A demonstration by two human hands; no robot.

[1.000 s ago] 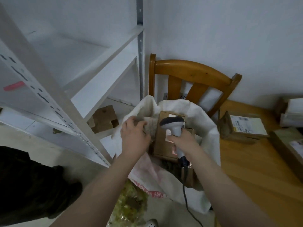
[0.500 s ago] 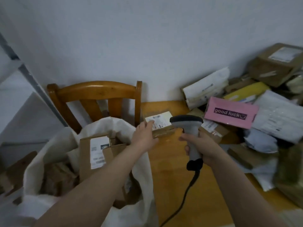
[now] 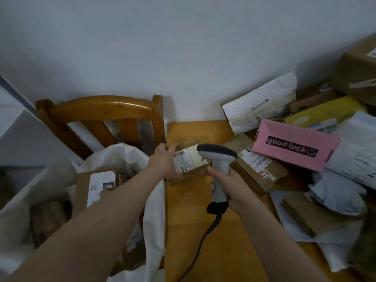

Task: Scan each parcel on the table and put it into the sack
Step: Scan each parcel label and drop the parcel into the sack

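At frame centre, our left hand (image 3: 163, 162) clasps a small labelled parcel (image 3: 193, 161) on the table (image 3: 193, 231) while our right hand (image 3: 234, 188) grips the scanner (image 3: 216, 154), the sack (image 3: 114, 154) at lower left

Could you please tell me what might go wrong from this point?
1. The left hand covers part of the label on the small box, so the scanner in the right hand may misread it.
2. The scanner's cable trails across the table beside the sack; carrying the box over could snag it.
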